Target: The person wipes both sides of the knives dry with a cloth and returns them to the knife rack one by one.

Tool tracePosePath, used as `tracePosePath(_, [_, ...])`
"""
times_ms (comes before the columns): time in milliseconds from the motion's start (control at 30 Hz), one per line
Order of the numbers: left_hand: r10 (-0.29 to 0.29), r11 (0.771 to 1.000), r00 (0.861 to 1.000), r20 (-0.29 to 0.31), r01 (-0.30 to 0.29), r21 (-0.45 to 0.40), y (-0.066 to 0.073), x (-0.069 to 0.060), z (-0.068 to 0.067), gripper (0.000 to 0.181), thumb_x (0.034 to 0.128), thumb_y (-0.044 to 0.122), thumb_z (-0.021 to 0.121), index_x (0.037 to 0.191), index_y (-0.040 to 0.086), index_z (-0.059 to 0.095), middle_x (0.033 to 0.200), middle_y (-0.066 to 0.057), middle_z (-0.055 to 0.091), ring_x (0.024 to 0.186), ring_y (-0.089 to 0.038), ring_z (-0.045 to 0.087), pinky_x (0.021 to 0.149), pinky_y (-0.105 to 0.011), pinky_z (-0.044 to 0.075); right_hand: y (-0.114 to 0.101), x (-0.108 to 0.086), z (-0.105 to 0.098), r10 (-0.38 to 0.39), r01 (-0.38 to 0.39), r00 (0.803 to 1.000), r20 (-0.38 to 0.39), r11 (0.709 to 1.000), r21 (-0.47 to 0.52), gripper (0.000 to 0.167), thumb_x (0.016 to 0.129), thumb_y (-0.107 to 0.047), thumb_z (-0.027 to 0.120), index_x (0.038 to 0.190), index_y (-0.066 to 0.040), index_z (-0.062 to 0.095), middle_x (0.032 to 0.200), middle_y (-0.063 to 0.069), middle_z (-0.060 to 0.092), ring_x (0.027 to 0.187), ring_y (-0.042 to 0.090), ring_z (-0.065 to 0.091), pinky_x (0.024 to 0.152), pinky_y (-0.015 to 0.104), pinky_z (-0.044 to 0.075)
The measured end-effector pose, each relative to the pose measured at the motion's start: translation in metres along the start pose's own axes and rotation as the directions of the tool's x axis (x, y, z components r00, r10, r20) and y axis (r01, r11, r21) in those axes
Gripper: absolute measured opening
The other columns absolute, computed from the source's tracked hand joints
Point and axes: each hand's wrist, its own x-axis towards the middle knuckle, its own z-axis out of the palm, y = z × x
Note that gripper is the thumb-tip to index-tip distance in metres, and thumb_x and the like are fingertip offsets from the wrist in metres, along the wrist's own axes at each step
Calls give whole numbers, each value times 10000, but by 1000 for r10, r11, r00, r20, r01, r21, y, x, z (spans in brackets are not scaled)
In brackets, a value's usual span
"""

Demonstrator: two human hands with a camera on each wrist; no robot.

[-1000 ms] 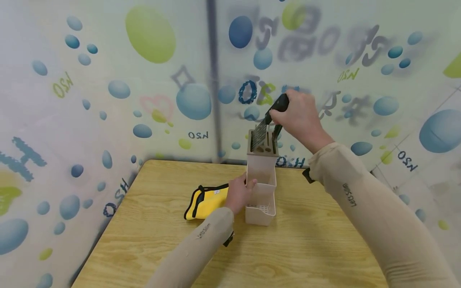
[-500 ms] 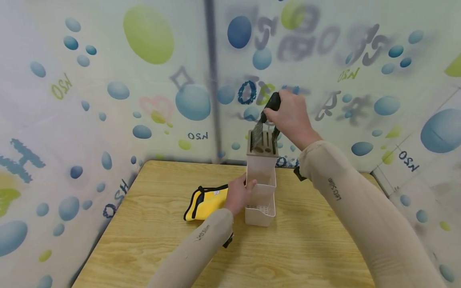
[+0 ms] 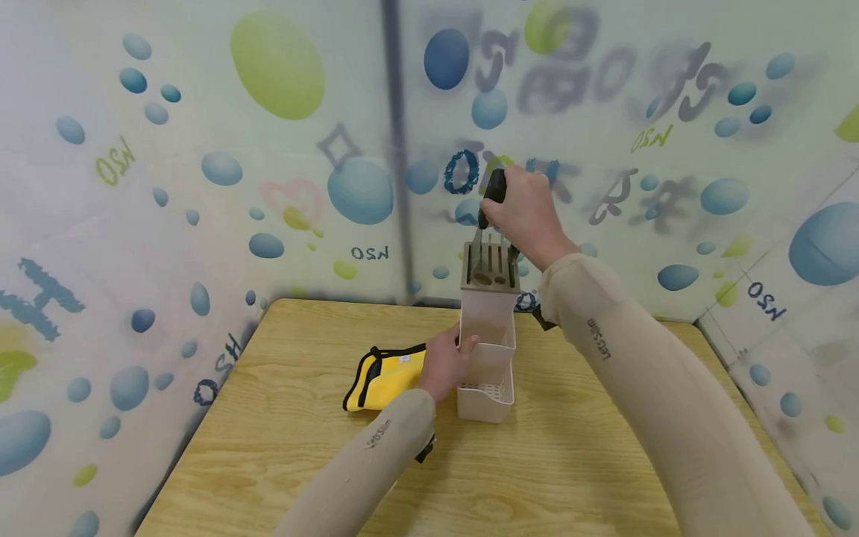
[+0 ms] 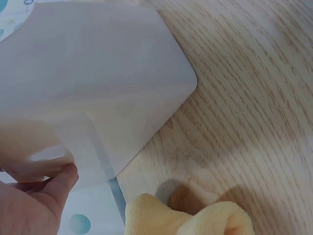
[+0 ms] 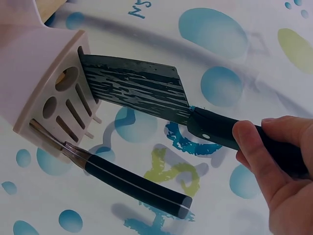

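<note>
A pale knife holder (image 3: 486, 321) with a brown slotted top (image 3: 491, 285) stands upright on the table. My left hand (image 3: 448, 364) grips its left side; in the left wrist view the fingertips (image 4: 68, 175) lie against the pale plastic. Above the top, my right hand (image 3: 533, 212) holds a kitchen knife (image 5: 139, 88) by its black handle. The dark, streaked blade points down, its end inside the slot at one edge of the top. A second knife (image 5: 139, 186), black-handled, sits in the slot at the opposite edge. How deep either blade reaches is hidden.
A yellow cloth pouch with black trim (image 3: 385, 379) lies left of the holder, partly behind my left hand. The wooden table (image 3: 322, 462) meets patterned walls (image 3: 302, 149) at the back and sides. Round holes and other slots show in the holder top.
My right hand has moved left with the knife, whose handle now stands more upright and blade looks more edge-on. My left hand and the holder have stayed put.
</note>
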Motion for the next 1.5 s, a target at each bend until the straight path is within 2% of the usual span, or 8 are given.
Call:
tracePosePath(133, [-2, 1000, 1000, -2, 2, 3, 1, 0, -2, 428, 1071, 280, 589, 1437, 58, 599, 1347, -138, 684, 1186, -286, 689, 997, -465, 579, -1, 6, 5, 18, -18, 999, 28, 1000, -3, 270, 1035, -153, 587, 1191, 67, 575, 1057, 236, 631, 879, 366, 620, 711, 435, 567])
tracePosePath(333, [-37, 999, 999, 17, 37, 10, 1, 1, -3, 478, 1071, 306, 584, 1487, 72, 557, 1388, -121, 662, 1220, -275, 674, 1017, -458, 566, 0, 12, 10, 41, -42, 998, 55, 999, 18, 258, 1040, -148, 580, 1193, 59, 564, 1034, 226, 643, 800, 336, 659, 667, 405, 565])
tracePosePath(467, [-54, 999, 998, 22, 54, 5, 0, 2, 0, 495, 1073, 317, 576, 1502, 73, 542, 1411, -114, 646, 1248, -273, 657, 1031, -459, 556, 2, 13, 12, 62, -64, 995, 76, 998, 21, 291, 1043, -160, 575, 1224, 67, 556, 1058, 242, 636, 831, 344, 658, 692, 413, 581])
tracePosePath(600, [-57, 998, 998, 20, 57, 12, 1, 3, 3, 471, 1072, 317, 578, 1485, 91, 564, 1401, -106, 656, 1236, -272, 663, 1033, -465, 556, 4, 15, 14, 79, -80, 993, 83, 997, 9, 319, 1045, -172, 581, 1248, 72, 552, 1077, 251, 631, 872, 358, 655, 720, 426, 593])
tracePosePath(1000, [-54, 999, 999, 5, 54, 1, 2, 0, 1, 474, 1073, 301, 579, 1489, 74, 556, 1395, -118, 658, 1207, -272, 681, 996, -467, 577, 8, 24, 27, 87, -90, 986, 143, 996, 11, 283, 1045, -153, 569, 1215, 72, 554, 1014, 230, 659, 806, 316, 677, 702, 396, 578])
tracePosePath(1233, [-43, 999, 999, -2, 43, 17, 1, -1, 0, 475, 1068, 326, 578, 1472, 75, 573, 1368, -120, 675, 1171, -261, 699, 976, -455, 590, 14, 27, 37, 112, -114, 978, 177, 993, 0, 403, 1048, -176, 578, 1347, 86, 504, 1064, 245, 661, 890, 339, 696, 771, 424, 592])
tracePosePath(1500, [-44, 999, 999, -3, 44, -3, 2, -1, 1, 492, 1068, 300, 584, 1491, 51, 547, 1381, -136, 662, 1200, -276, 685, 984, -465, 584, 24, 29, 51, 122, -125, 973, 198, 992, 5, 353, 1058, -197, 583, 1274, 78, 530, 889, 211, 680, 734, 288, 669, 698, 392, 536])
